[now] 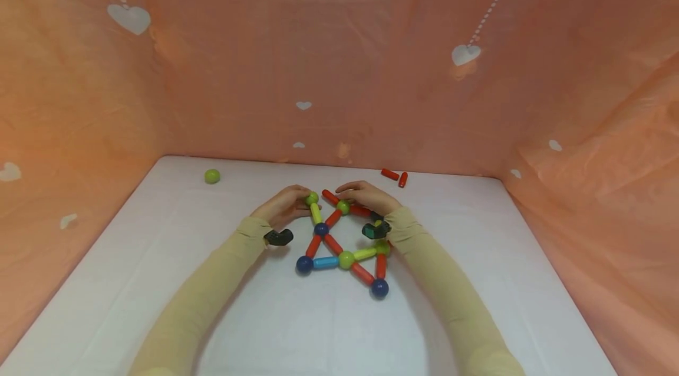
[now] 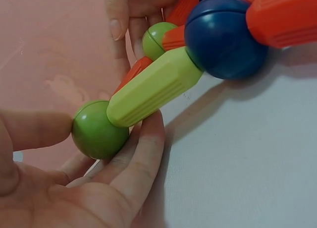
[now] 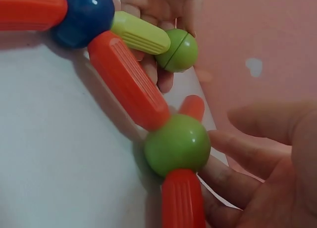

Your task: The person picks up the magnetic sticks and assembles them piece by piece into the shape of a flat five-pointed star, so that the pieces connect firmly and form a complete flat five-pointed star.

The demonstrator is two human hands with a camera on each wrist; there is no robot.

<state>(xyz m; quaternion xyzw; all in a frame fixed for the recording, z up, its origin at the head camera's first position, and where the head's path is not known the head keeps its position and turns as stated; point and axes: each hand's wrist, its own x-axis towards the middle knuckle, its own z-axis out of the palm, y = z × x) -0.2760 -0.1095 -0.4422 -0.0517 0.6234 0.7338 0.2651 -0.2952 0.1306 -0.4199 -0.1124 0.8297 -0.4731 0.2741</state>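
Note:
On the white table lies a figure of coloured magnetic rods and balls. My left hand (image 1: 289, 204) holds a green ball (image 2: 99, 131) at its far left corner, thumb against one side and fingers beneath. A yellow-green rod (image 2: 156, 86) joins that ball to a dark blue ball (image 1: 321, 229). My right hand (image 1: 368, 196) is at another green ball (image 3: 177, 144), fingers loosely bent beside it and thumb apart. Red rods meet at this ball; one red rod (image 1: 330, 197) points toward the left hand's ball. The right wrist hides part of the figure's right side.
A loose green ball (image 1: 212, 176) sits at the back left of the table. Two loose red rods (image 1: 389, 174) lie near the back edge. The figure's near part has a light blue rod (image 1: 326, 263) and a dark blue ball (image 1: 379, 288). A pink heart-patterned cloth (image 1: 339, 58) surrounds the table.

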